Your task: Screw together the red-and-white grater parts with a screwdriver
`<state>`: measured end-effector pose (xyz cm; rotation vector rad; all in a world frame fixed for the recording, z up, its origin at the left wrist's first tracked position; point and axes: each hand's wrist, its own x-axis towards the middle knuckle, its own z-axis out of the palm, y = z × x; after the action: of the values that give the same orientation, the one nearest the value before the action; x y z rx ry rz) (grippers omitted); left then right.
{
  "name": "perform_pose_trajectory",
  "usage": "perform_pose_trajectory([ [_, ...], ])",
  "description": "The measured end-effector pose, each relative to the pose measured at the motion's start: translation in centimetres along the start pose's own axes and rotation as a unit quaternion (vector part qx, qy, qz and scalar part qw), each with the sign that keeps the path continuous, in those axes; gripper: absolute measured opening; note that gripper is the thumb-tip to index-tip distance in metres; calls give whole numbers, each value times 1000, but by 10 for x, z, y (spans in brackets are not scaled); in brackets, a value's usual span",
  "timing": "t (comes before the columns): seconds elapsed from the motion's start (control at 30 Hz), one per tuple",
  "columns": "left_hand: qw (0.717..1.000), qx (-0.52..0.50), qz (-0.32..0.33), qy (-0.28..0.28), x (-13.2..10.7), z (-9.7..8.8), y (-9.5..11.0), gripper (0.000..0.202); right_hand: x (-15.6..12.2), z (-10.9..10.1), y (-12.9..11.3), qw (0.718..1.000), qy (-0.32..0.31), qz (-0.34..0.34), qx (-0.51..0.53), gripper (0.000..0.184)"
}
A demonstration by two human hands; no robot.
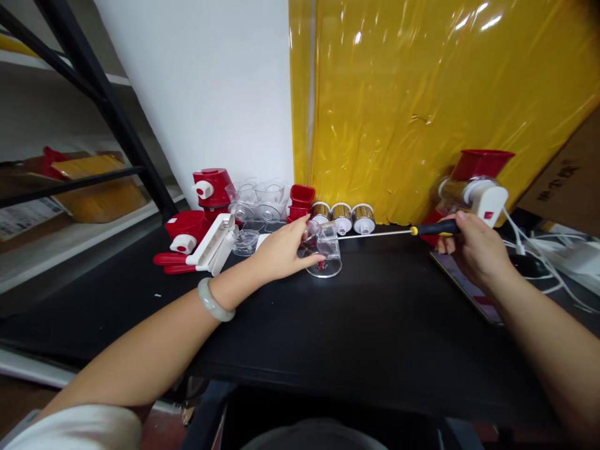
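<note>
My left hand (281, 251) grips a clear plastic housing (323, 253) that stands on its round base on the black table (375, 319). My right hand (471, 247) is closed round the black and yellow handle of a long screwdriver (403, 232). The thin metal shaft runs left, with its tip at the clear housing. A pale green bangle sits on my left wrist.
Red and white grater parts (206, 225), clear cups (260, 200) and three metal drums (342, 215) lie along the back of the table. An assembled red and white grater (473, 187) stands behind my right hand. Yellow film (422, 94) covers the wall. White cables (539, 250) lie at right.
</note>
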<state>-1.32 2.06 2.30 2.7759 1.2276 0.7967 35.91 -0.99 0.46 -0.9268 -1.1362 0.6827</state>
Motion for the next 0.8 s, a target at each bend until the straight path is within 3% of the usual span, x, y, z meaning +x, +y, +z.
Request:
perform_pose_trajectory([
  [0.2,1000,2,10,0,1,2,-3,85,0,0,2,997,60,48,17,23],
  [0.4,1000,0,8,-1,1,2,-6,87,-1,2,-4,996,46,44,59,20],
  [0.63,1000,-8,1,3,1,1,-4,87,-2,1,1,1000,7,-12,-8,23],
  [0.8,1000,4,1,-2,2,0,-4,90,0,-2,0,999,41,25,7,25],
])
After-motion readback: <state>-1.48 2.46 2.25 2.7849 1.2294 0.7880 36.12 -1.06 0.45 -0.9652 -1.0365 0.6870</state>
